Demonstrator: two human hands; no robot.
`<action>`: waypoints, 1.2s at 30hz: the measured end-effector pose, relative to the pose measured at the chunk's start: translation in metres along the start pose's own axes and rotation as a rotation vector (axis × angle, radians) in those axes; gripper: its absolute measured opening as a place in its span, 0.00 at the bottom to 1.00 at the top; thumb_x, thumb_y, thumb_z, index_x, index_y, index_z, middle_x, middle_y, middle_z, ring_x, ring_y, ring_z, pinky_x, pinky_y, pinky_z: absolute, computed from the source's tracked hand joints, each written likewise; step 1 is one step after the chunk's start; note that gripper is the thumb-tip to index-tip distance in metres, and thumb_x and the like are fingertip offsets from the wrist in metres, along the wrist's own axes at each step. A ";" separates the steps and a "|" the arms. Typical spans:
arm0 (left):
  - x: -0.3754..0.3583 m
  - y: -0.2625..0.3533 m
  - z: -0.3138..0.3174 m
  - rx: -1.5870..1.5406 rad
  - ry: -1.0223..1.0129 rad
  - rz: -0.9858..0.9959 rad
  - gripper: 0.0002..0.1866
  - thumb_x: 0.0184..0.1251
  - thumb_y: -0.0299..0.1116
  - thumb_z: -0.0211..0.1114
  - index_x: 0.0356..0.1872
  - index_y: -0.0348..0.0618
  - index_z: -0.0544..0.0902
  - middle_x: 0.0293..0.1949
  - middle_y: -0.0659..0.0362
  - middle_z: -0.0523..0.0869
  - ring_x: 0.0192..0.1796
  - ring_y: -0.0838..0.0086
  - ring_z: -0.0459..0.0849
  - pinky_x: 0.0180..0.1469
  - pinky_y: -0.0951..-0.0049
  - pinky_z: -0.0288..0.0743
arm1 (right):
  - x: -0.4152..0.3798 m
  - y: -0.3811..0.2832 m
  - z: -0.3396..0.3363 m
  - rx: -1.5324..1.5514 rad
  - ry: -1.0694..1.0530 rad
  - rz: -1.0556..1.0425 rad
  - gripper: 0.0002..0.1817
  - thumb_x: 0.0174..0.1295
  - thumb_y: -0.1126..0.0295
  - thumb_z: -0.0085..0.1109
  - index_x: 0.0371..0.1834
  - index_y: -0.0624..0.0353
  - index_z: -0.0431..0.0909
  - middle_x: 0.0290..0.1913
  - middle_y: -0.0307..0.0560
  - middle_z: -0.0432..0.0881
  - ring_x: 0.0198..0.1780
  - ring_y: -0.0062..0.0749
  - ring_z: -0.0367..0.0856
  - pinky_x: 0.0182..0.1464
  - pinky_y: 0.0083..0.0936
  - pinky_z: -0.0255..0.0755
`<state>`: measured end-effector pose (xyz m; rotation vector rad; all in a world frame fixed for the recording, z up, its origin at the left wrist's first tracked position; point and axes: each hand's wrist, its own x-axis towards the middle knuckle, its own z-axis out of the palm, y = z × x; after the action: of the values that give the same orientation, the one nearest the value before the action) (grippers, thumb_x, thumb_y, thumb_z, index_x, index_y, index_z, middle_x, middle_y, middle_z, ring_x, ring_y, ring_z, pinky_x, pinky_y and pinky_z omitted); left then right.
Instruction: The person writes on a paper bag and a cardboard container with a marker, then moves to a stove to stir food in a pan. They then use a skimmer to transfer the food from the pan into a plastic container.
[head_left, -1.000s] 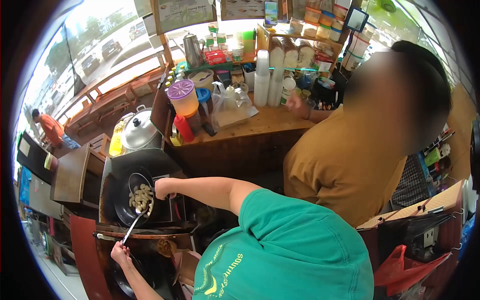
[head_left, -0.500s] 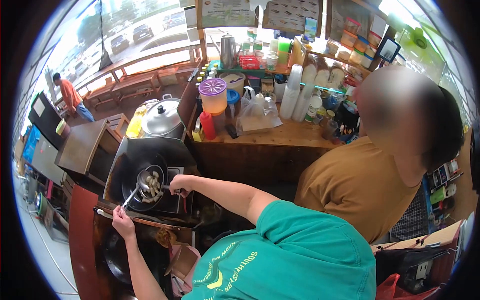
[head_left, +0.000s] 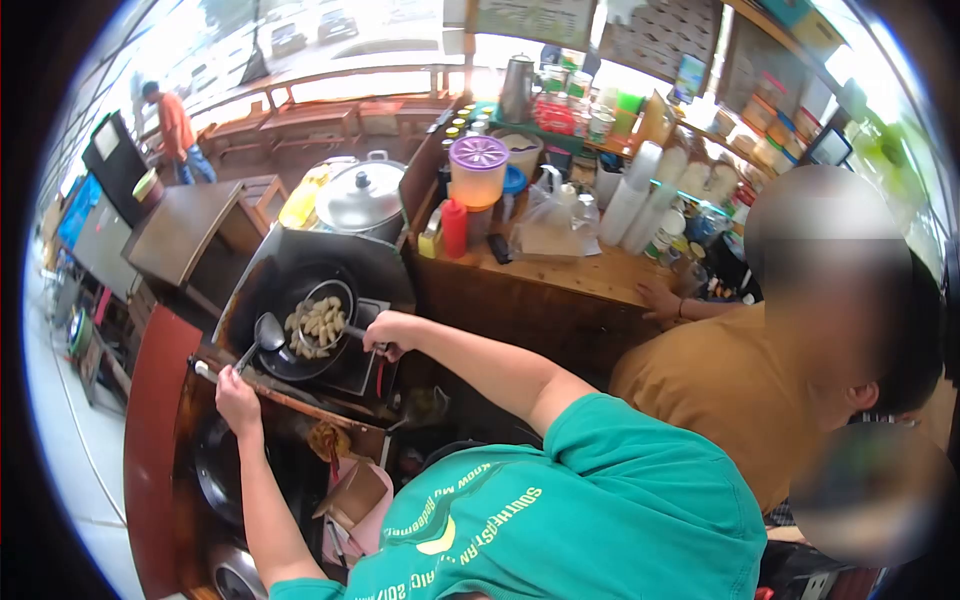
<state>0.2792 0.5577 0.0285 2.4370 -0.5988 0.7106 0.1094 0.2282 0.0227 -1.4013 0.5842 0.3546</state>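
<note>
My left hand (head_left: 238,400) is closed around the handle of a metal ladle (head_left: 268,331), whose bowl is over the left side of a dark wok (head_left: 292,372). My right hand (head_left: 392,333) grips the dark handle of a round, thin-rimmed strainer (head_left: 352,297) above the wok. Pale, plump food pieces (head_left: 318,322) lie heaped within the strainer's rim; their exact kind is unclear. The ladle bowl is beside the pieces, to their left. The wok stands on a stove (head_left: 372,372) with a dark metal splash guard (head_left: 345,248) behind it.
A lidded pot (head_left: 362,195) stands behind the splash guard. On the wooden counter (head_left: 560,268) are a red squeeze bottle (head_left: 454,228), a purple-lidded tub (head_left: 479,170) and stacked plastic cups (head_left: 640,195). A person in a brown shirt (head_left: 700,370) is close on my right. Another wok (head_left: 215,465) sits below left.
The ladle has come away from the food pieces, leftward to the wok's edge. More pieces now show inside the strainer. The brown-shirted person's hand now rests at the counter; my view has shifted.
</note>
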 end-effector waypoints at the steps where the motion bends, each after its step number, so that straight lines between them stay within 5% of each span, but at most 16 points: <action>1: -0.002 0.003 -0.003 0.021 -0.004 -0.008 0.13 0.75 0.31 0.55 0.49 0.33 0.82 0.45 0.41 0.87 0.49 0.45 0.86 0.50 0.53 0.79 | 0.003 -0.001 -0.002 0.031 -0.029 0.019 0.06 0.54 0.75 0.69 0.26 0.65 0.82 0.21 0.47 0.76 0.18 0.31 0.75 0.20 0.32 0.72; 4: -0.004 0.007 -0.004 0.025 -0.017 -0.094 0.13 0.71 0.33 0.57 0.48 0.39 0.85 0.41 0.40 0.88 0.47 0.43 0.86 0.48 0.49 0.80 | 0.011 0.002 -0.016 0.016 -0.074 0.012 0.06 0.55 0.75 0.69 0.26 0.64 0.82 0.21 0.45 0.76 0.19 0.29 0.74 0.20 0.30 0.72; 6: -0.004 0.021 -0.017 0.051 -0.059 -0.175 0.16 0.70 0.40 0.56 0.47 0.44 0.87 0.39 0.40 0.88 0.46 0.43 0.87 0.50 0.47 0.79 | 0.036 0.016 -0.030 -0.046 -0.356 -0.242 0.04 0.55 0.75 0.69 0.32 0.62 0.84 0.24 0.45 0.77 0.24 0.29 0.77 0.23 0.28 0.73; 8: -0.003 0.017 -0.023 0.031 -0.075 -0.236 0.15 0.67 0.39 0.57 0.43 0.43 0.88 0.38 0.41 0.88 0.45 0.43 0.87 0.49 0.47 0.79 | 0.016 -0.005 -0.015 0.071 -0.118 0.009 0.04 0.57 0.74 0.70 0.32 0.62 0.84 0.23 0.43 0.76 0.23 0.26 0.74 0.21 0.26 0.68; 19: -0.027 -0.018 0.003 -0.269 -0.200 -0.612 0.10 0.61 0.37 0.64 0.32 0.44 0.91 0.32 0.45 0.90 0.42 0.50 0.89 0.48 0.55 0.82 | 0.000 -0.053 -0.009 -0.060 -0.048 0.010 0.06 0.60 0.75 0.65 0.27 0.63 0.79 0.21 0.41 0.74 0.21 0.25 0.72 0.21 0.25 0.67; 21: -0.034 -0.016 0.010 -0.298 -0.176 -0.608 0.09 0.60 0.34 0.65 0.31 0.41 0.91 0.28 0.48 0.90 0.35 0.57 0.91 0.44 0.60 0.83 | -0.003 -0.058 -0.008 -0.054 -0.031 0.001 0.05 0.60 0.75 0.65 0.28 0.63 0.79 0.22 0.41 0.75 0.22 0.25 0.73 0.21 0.25 0.67; 24: -0.041 -0.001 0.008 -0.562 -0.166 -0.751 0.09 0.61 0.29 0.63 0.28 0.37 0.88 0.20 0.59 0.84 0.21 0.74 0.83 0.24 0.69 0.78 | 0.002 -0.061 -0.010 -0.054 -0.043 0.021 0.05 0.59 0.75 0.65 0.28 0.63 0.80 0.23 0.41 0.75 0.21 0.24 0.72 0.20 0.24 0.66; 27: -0.049 -0.004 0.018 -0.698 -0.237 -0.811 0.05 0.65 0.28 0.64 0.32 0.40 0.87 0.23 0.63 0.82 0.22 0.80 0.79 0.21 0.77 0.75 | 0.008 -0.060 -0.012 -0.047 -0.043 0.023 0.05 0.59 0.76 0.65 0.28 0.63 0.80 0.22 0.41 0.74 0.20 0.24 0.71 0.20 0.24 0.64; 36: -0.053 0.011 0.055 -1.022 -0.251 -1.057 0.01 0.63 0.24 0.65 0.33 0.40 0.84 0.21 0.60 0.81 0.17 0.77 0.76 0.21 0.74 0.76 | -0.014 -0.063 -0.008 -0.057 -0.044 0.003 0.07 0.60 0.75 0.65 0.26 0.62 0.79 0.20 0.41 0.74 0.21 0.25 0.73 0.21 0.26 0.67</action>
<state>0.2524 0.5310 -0.0385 1.4983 0.2623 -0.3088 0.1324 0.2127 0.0814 -1.4441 0.5435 0.4060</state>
